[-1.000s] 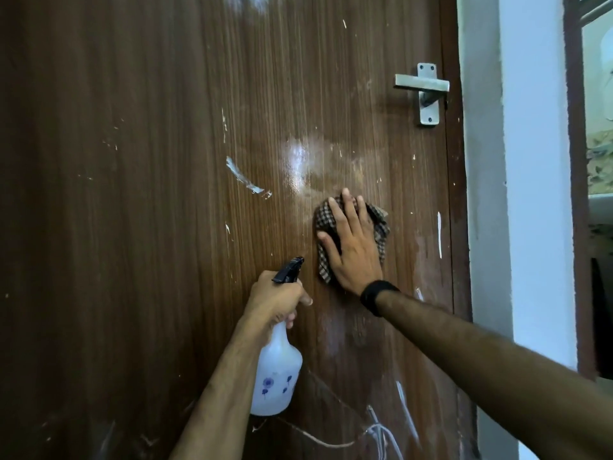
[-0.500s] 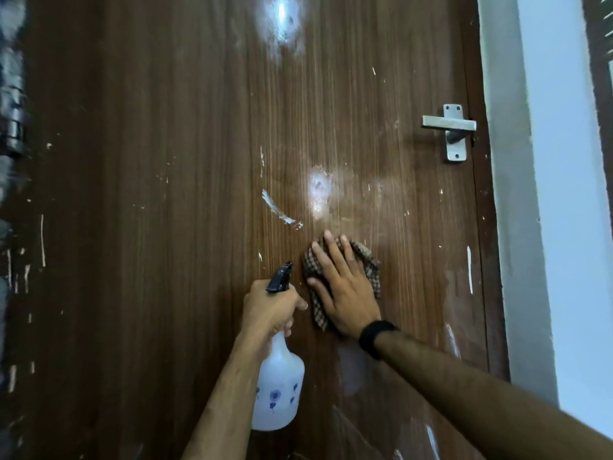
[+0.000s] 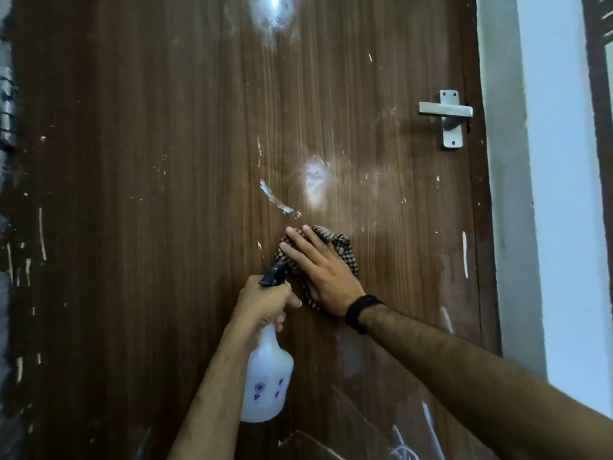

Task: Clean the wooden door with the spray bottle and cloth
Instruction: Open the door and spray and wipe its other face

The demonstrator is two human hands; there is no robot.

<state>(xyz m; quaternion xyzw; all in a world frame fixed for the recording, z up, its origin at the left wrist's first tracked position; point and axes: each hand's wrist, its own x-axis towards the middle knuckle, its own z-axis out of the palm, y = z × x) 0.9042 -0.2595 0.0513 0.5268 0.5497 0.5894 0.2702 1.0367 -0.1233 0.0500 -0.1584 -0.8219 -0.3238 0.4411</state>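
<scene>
The right hand [image 3: 326,272] presses flat, fingers straight, on the crumpled brown checked cloth [image 3: 345,249] mid-door — it should sweep toward eleven o'clock, over the white smear [image 3: 277,199]. The left hand [image 3: 262,300] grips the translucent white spray bottle [image 3: 267,383] at seven o'clock.

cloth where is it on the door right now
In the head view the checked cloth is pressed flat against the wooden door under the right hand, just right of the spray bottle and below-left of the door handle.

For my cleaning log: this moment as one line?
left hand grips spray bottle | right hand presses cloth flat on door
</scene>
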